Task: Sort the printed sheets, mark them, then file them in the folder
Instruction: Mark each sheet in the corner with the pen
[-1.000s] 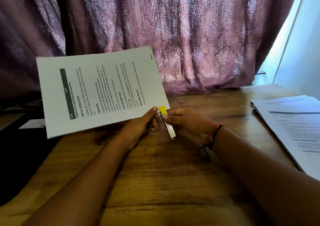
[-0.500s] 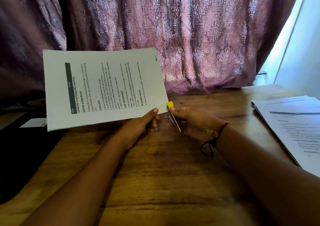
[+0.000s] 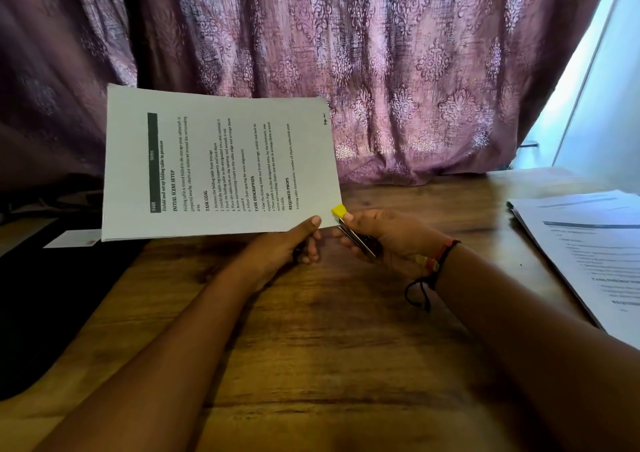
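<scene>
**Item 1. Printed sheets** (image 3: pixel 221 164): a thin sheaf, held up off the wooden table (image 3: pixel 329 330) and turned sideways, so the lines of text ran from bottom to top. It extended up and to the left of the left hand (image 3: pixel 298 244). That hand pinched the sheaf's lower right corner, thumb on the printed face and the other fingers curled behind.

**Item 2. Metal tool** (image 3: pixel 356 240): slim and silver with a yellow end (image 3: pixel 339 211); its kind could not be told. The right hand (image 3: pixel 391 240) gripped it, fingers curled round it. The yellow end sat at the edge of that same corner, just beside the left thumb.

**Item 3. Second pile of pages** (image 3: pixel 588 251): flat on the table at far right, well apart from both hands.

**Item 4. Cord bracelet** (image 3: pixel 436 264): on the right wrist.

**Item 5. Patterned curtain** (image 3: pixel 381 71): mauve, hanging behind the table.
</scene>
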